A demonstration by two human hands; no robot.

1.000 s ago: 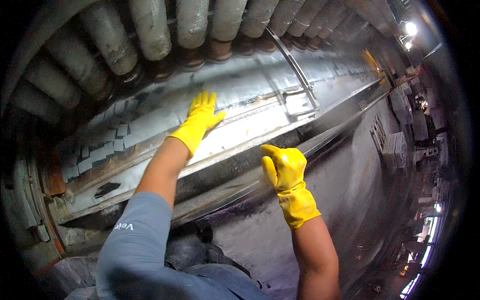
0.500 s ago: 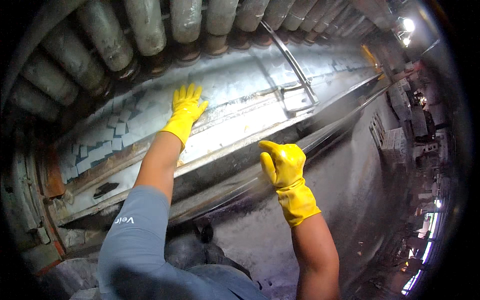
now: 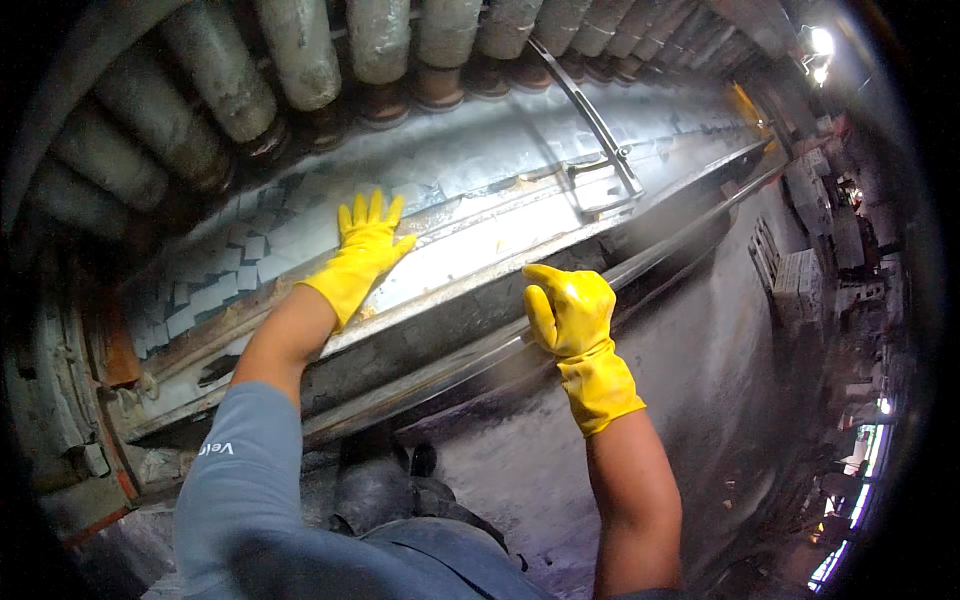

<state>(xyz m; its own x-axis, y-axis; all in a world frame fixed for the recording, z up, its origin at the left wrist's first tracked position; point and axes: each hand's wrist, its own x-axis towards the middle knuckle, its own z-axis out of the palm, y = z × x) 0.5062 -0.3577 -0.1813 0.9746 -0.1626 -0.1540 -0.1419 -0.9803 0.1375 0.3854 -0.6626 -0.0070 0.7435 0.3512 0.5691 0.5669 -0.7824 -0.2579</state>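
Pale, squarish pieces (image 3: 246,277) lie near the left hand (image 3: 368,244).

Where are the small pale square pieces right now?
At the head view's left, the small pale square pieces lie left of the yellow-gloved left hand, below the grey cylinders.

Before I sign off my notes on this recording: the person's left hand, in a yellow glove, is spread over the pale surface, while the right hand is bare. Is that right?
Not quite: the right hand is not bare. The head view shows it in a yellow glove too. The left hand, also gloved in yellow, is indeed spread over the pale surface.
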